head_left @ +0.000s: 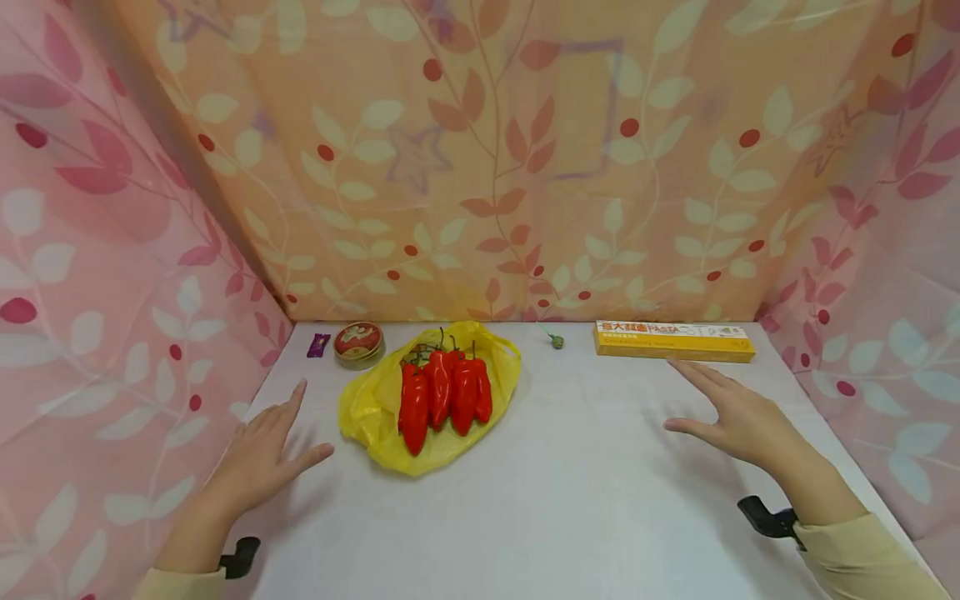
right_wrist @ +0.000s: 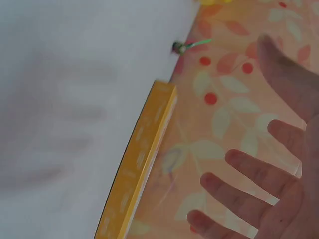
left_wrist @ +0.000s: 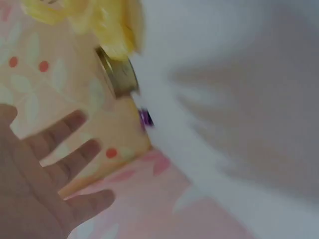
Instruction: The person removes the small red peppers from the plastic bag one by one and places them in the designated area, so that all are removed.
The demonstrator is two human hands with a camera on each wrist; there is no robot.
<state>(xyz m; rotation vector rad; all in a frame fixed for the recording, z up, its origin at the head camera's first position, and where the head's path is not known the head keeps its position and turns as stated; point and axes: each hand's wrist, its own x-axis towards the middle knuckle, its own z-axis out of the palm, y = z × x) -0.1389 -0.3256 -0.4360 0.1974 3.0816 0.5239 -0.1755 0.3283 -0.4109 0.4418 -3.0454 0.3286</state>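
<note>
My left hand (head_left: 258, 454) hovers over the left side of the table, fingers spread, holding nothing. Nearest to it is a yellow plastic bag (head_left: 367, 408) with several red peppers (head_left: 441, 392) lying on it, green stems pointing to the back. Behind the hand sit a round tin (head_left: 358, 343) with a red lid and a small purple wrapped packet (head_left: 318, 345). On the right side my right hand (head_left: 738, 417) is also held above the table, thumb apart from the fingers and nothing in it. Just beyond its fingertips lies a long yellow pasta box (head_left: 675, 342).
A small green bud-like item (head_left: 557, 341) with a thin stem lies at the back, between bag and box. Patterned cloth walls (head_left: 480, 167) enclose the white table (head_left: 525, 517) at the back and both sides. A black strap mount (head_left: 767, 517) sits on the right wrist.
</note>
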